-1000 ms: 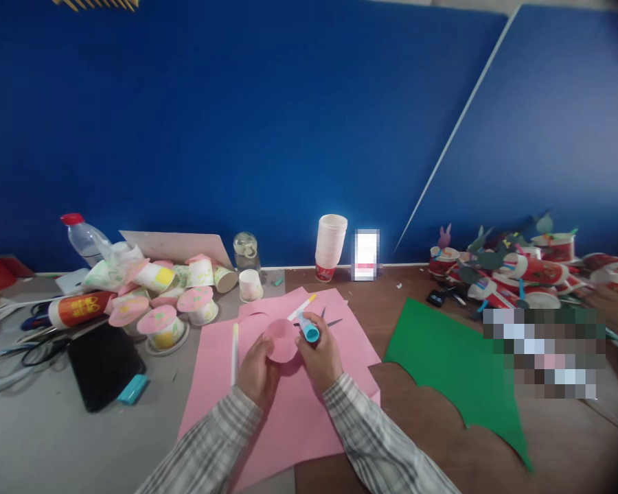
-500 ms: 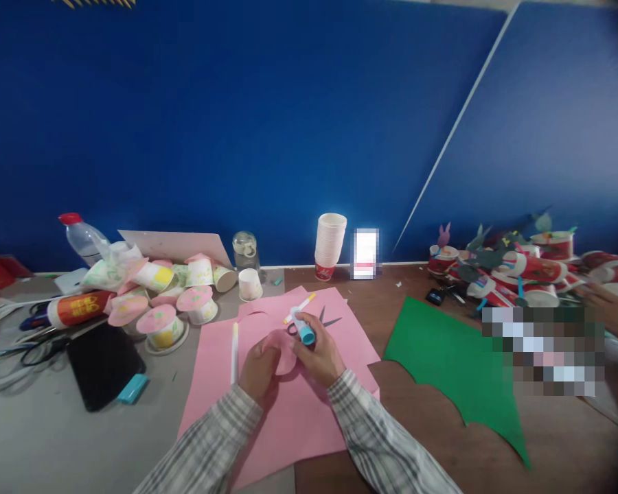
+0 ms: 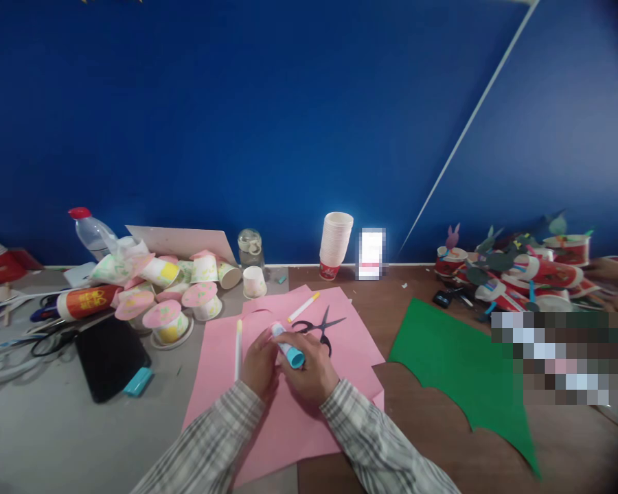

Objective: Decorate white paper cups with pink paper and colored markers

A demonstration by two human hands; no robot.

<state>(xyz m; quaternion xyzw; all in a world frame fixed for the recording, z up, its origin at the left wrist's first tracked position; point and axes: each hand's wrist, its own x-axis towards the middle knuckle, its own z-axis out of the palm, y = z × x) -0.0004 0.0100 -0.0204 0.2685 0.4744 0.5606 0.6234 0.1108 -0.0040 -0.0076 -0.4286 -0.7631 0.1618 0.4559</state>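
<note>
Left hand [image 3: 260, 367] and right hand [image 3: 313, 370] meet over layered pink paper sheets [image 3: 299, 439] in the middle of the desk [image 3: 149, 439], the left's fingers curled in so that I cannot tell what they hold, the right's clamped around a stubby white-and-light-blue plastic tube [image 3: 292, 354]. On the sheets lie a slim yellow-tipped white marker [image 3: 238, 350] near the left edge, a second such marker [image 3: 303, 307] toward the far edge, and spread black-handled scissors [image 3: 324, 326]. Past the sheets' right edge lies a scalloped green paper sheet [image 3: 463, 370].
</note>
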